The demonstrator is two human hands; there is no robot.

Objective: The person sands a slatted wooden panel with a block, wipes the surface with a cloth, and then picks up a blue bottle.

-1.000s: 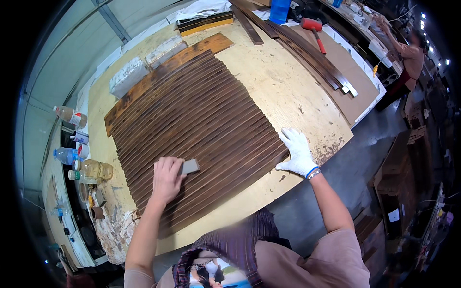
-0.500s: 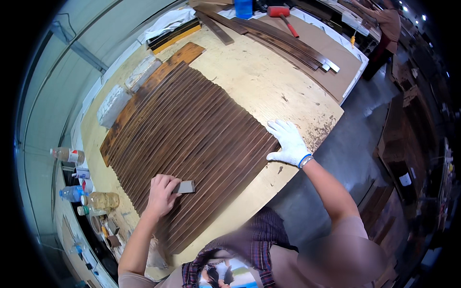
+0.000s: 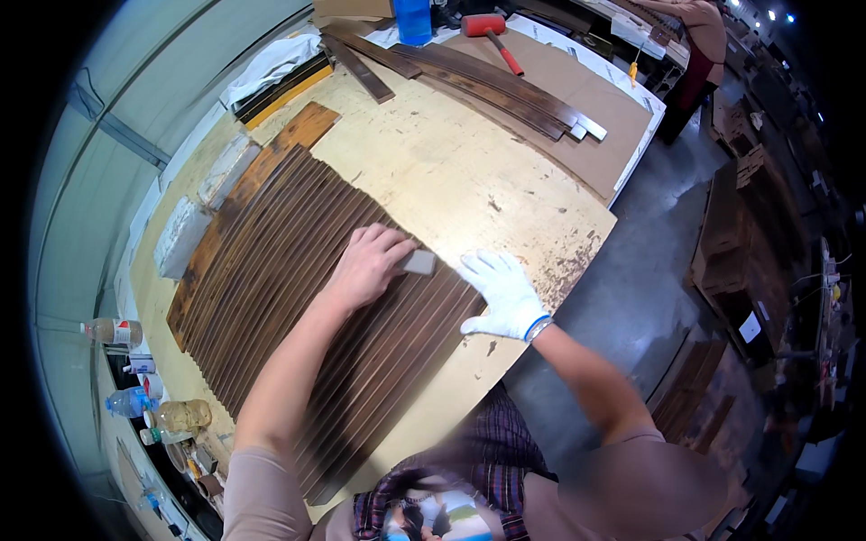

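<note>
Dark brown wooden strips point(image 3: 271, 243) lie side by side on a pale tabletop, their ends uneven. My bare left hand point(image 3: 368, 264) is closed around a small grey sanding block point(image 3: 419, 262), which rests on the strips toward their right ends. A white knitted glove with a blue cuff covers my right hand point(image 3: 505, 296). Its fingers and thumb are spread, lying against the right ends of the strips and partly on the tabletop, with nothing gripped.
A brown board point(image 3: 316, 122) and white wrapped blocks point(image 3: 180, 239) border the strips on the far left. Loose planks point(image 3: 487, 86) and a red mallet point(image 3: 492, 32) lie at the back. Bottles point(image 3: 180, 415) stand at the left. Another person point(image 3: 699, 45) works at the far right.
My left hand has slid the sanding block away from me and rightward along the strips. My gloved right hand stays at their ends. The whole view has shifted slightly.
</note>
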